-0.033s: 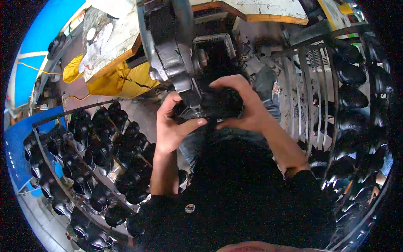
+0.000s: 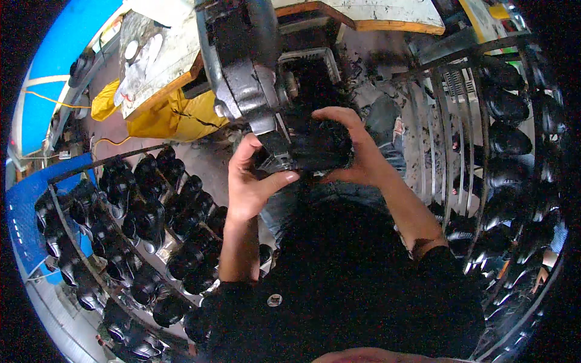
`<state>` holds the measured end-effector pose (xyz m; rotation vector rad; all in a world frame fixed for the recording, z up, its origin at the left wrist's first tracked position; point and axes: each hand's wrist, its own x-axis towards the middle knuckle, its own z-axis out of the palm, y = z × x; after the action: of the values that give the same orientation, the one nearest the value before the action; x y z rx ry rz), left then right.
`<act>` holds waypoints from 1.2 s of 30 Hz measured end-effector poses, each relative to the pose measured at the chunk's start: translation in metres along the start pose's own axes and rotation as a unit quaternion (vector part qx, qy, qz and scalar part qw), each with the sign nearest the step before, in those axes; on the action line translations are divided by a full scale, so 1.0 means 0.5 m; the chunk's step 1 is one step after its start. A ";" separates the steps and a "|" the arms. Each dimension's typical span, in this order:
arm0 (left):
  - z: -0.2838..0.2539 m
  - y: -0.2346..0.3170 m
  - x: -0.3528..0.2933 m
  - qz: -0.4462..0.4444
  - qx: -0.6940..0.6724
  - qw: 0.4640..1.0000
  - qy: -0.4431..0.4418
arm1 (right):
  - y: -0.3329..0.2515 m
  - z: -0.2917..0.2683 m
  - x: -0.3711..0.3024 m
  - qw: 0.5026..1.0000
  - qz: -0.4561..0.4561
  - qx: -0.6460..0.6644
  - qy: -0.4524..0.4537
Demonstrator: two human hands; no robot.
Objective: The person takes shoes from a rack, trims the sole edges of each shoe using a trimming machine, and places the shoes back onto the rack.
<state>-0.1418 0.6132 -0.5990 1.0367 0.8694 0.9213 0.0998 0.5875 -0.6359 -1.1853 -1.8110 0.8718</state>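
Below the head of a grey metal machine point(image 2: 245, 91), a black shoe point(image 2: 324, 145) is held between my two hands; its outline is dark and partly hidden by the machine. My left hand point(image 2: 247, 184) wraps the shoe's left end, thumb along the near side and fingers on the far side. My right hand point(image 2: 360, 145) curls around the right end, fingers over the far edge and thumb beneath. The machine's narrow metal foot point(image 2: 275, 145) comes down onto or right beside the shoe, close to my left thumb; contact cannot be made out.
Racks with several black shoes stand at left point(image 2: 145, 224) and right point(image 2: 505, 139). A worn worktable point(image 2: 145, 78) with a glove lies at the upper left, a yellow bag point(image 2: 172, 115) below it. Behind the machine sits a grey crate point(image 2: 330, 63). Dark scraps litter the floor.
My right hand has shifted slightly to the right, with the shoe turning a little under the machine. My left hand has barely moved.
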 end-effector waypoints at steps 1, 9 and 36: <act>0.005 -0.006 0.005 0.016 -0.005 1.000 -0.006 | 0.048 0.011 -0.035 0.997 0.054 0.046 -0.001; 0.038 -0.034 0.014 0.039 -0.060 0.997 -0.018 | 0.188 0.084 -0.138 0.949 0.185 0.253 -0.034; -0.034 -0.186 -0.061 -0.065 -0.385 0.917 0.077 | -0.063 -0.241 -0.030 0.984 0.104 -0.089 0.116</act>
<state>-0.1492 0.5685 -0.6875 0.2230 0.6015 1.1090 0.1975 0.5781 -0.5574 -1.5455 -1.6201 0.6625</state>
